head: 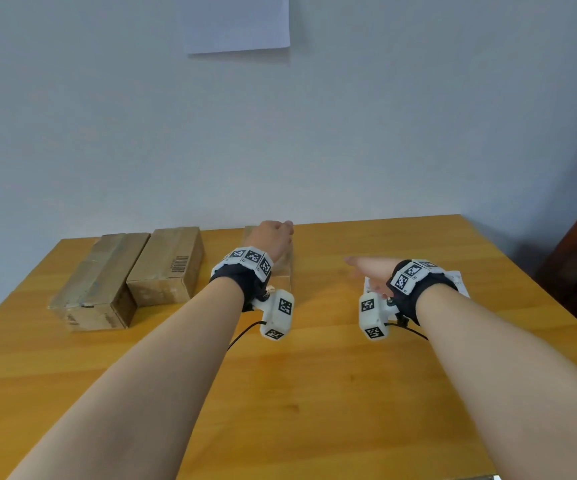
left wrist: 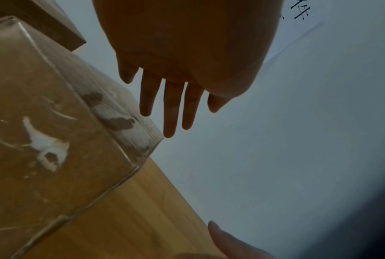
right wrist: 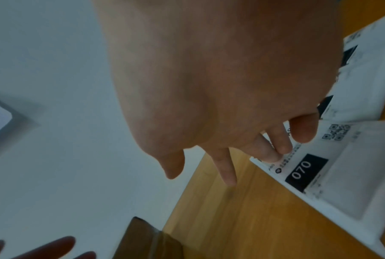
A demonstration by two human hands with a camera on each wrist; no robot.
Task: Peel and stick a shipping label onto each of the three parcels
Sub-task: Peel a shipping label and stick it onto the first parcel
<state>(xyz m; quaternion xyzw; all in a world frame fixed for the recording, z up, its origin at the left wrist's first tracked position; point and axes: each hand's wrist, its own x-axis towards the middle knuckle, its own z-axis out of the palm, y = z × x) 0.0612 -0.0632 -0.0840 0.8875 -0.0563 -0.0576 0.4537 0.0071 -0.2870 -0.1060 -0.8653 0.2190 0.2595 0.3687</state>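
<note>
Wooden table [head: 315, 393] against pale wall [head: 315, 133]; white paper sheet [head: 237, 22] on wall. Two cardboard parcels [head: 134, 275] side by side at table's far left, third parcel [head: 285, 271] just right of them, mostly hidden behind left wrist. Left hand [head: 273, 239] above third parcel, fingers [left wrist: 171, 112] straight, holding nothing. Shipping labels [right wrist: 333, 166] flat on table at right, under right hand [head: 372, 271]. Right fingers [right wrist: 269, 150] relaxed, tips touching label edge, nothing grasped.

both forearms reach forward, left hand [head: 273, 237] and right hand [head: 372, 271] with fingers [left wrist: 171, 108] loosely extended.
</note>
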